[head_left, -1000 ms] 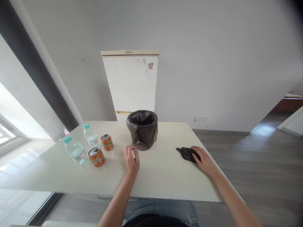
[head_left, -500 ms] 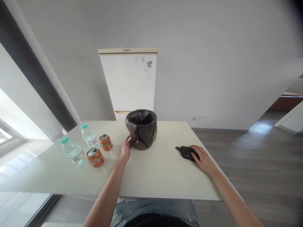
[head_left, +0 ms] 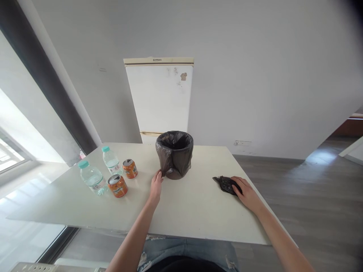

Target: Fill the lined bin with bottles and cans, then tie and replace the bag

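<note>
A small round bin lined with a black trash bag [head_left: 176, 156] stands upright on the table, the bag folded out over its rim. At the bin's lower left, my left hand [head_left: 156, 186] pinches the edge of that bag between its fingertips, pulling it slightly outward. My right hand [head_left: 246, 192] rests on the table's right side, its fingers wrapped over a crumpled black plastic bag [head_left: 226, 184]. Part of this bundle is hidden under the palm.
Left of the bin are two orange cans [head_left: 118, 186] and two clear bottles with green caps [head_left: 92, 178]. The white table [head_left: 193, 211] ends at my lap. Behind it stands a white refrigerator [head_left: 160, 98] against a grey wall [head_left: 255, 75].
My left hand has drawn down a little from the bin's side and now pinches the bag's edge. The right hand stays on the crumpled bag. My view has turned slightly left.
</note>
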Action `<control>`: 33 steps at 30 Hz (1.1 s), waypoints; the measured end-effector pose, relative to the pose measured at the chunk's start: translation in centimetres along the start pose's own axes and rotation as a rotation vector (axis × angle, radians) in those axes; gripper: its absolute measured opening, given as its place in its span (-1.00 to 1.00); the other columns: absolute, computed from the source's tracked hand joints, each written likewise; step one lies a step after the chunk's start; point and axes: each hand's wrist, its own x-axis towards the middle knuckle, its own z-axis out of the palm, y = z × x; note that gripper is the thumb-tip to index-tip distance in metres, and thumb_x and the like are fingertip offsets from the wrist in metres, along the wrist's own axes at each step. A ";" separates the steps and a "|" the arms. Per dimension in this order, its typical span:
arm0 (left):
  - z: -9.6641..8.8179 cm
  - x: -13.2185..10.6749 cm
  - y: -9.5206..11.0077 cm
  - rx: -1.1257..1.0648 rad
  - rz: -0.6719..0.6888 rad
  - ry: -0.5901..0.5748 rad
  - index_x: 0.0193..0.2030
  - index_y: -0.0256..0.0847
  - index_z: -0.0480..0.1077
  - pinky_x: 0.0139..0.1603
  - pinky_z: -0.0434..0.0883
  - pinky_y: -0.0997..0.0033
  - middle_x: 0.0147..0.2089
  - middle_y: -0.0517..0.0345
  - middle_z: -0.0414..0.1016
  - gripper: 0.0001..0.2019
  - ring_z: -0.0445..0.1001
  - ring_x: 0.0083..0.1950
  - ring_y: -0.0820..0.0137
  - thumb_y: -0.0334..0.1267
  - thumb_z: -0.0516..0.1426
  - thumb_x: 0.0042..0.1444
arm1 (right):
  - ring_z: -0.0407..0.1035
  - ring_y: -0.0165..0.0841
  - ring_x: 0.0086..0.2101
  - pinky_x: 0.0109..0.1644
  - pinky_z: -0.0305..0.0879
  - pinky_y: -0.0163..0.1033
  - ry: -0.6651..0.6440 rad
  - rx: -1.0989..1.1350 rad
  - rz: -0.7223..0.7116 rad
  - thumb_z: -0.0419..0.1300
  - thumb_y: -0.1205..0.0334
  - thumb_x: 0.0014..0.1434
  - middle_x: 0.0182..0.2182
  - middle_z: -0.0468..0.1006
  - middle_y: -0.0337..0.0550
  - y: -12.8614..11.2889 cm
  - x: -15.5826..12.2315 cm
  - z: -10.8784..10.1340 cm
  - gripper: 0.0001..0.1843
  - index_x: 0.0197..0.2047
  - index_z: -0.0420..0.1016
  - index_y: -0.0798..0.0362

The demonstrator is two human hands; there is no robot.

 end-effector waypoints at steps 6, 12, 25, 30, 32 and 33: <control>0.3 -2.4 1.0 0.090 0.041 0.012 0.07 -0.17 0.52 0.32 0.36 -0.03 0.18 -0.19 0.58 -0.60 0.48 0.29 0.01 0.07 0.22 0.26 | 0.41 -0.03 0.16 0.31 0.34 0.17 0.006 0.001 -0.005 0.01 -0.02 0.45 0.16 0.53 0.01 -0.1 0.0 -0.1 -0.62 0.21 0.40 -0.10; -3.8 -4.4 8.7 0.366 0.548 0.332 -0.07 -0.12 0.46 0.14 0.42 0.21 -0.02 0.04 0.55 -0.83 0.53 0.04 0.22 -0.12 0.15 0.31 | 0.42 -0.01 0.15 0.31 0.34 0.17 0.004 -0.011 -0.002 0.01 -0.02 0.44 0.15 0.54 0.03 -0.1 0.0 -0.1 -0.61 0.20 0.41 -0.08; -21.0 4.2 16.5 0.765 0.478 0.965 0.27 -0.22 0.19 0.41 0.19 -0.33 0.34 -0.26 0.32 -0.06 0.25 0.42 -0.24 -0.05 0.51 -0.22 | 0.43 0.00 0.14 0.25 0.39 0.18 -0.008 0.014 0.024 0.01 -0.03 0.45 0.15 0.55 0.04 -0.5 0.1 -0.1 -0.64 0.17 0.42 -0.11; -20.8 4.1 14.4 0.767 0.450 0.900 0.21 -0.25 0.24 0.25 0.41 -0.17 0.12 -0.17 0.55 -0.24 0.55 0.15 -0.08 -0.08 0.41 -0.09 | 0.44 -0.02 0.13 0.25 0.39 0.17 -0.001 0.023 0.014 0.02 -0.01 0.45 0.14 0.54 0.02 -0.7 0.1 -0.2 -0.67 0.14 0.43 -0.12; -20.3 3.6 15.2 0.743 0.489 0.931 0.17 -0.21 0.23 0.24 0.44 -0.13 0.05 -0.07 0.59 -0.30 0.60 0.08 0.00 -0.11 0.39 -0.07 | 0.43 -0.03 0.14 0.26 0.38 0.17 -0.006 0.024 0.012 0.01 0.00 0.46 0.14 0.53 0.02 -0.5 0.1 -0.1 -0.68 0.14 0.43 -0.12; -19.8 3.2 15.9 0.728 0.523 0.963 0.16 -0.16 0.21 0.25 0.44 -0.12 0.05 0.00 0.59 -0.31 0.60 0.08 0.04 -0.14 0.39 -0.08 | 0.42 -0.02 0.14 0.26 0.37 0.18 -0.011 0.027 0.013 0.01 0.00 0.46 0.15 0.53 0.02 -0.5 0.1 0.0 -0.68 0.14 0.42 -0.12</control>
